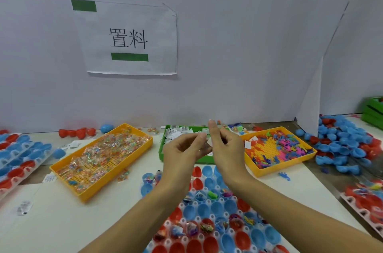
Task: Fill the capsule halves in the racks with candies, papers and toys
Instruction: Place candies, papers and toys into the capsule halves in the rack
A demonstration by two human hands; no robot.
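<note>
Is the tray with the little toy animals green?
No, the toy tray is yellow; the green tray holds papers.

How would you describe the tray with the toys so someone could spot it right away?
Start at the paper sign on the wall, then drop to the three trays along the table's back edge. The toy tray is the rightmost: yellow like the left candy tray, but holding loose pink, blue and orange figures rather than clear wrapped candies.

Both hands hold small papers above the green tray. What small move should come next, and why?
Probably the right hand should peel one small white folded paper from those the left hand pinches and lower it into an empty blue plastic capsule half in the white rack; many halves there hold nothing.
</note>
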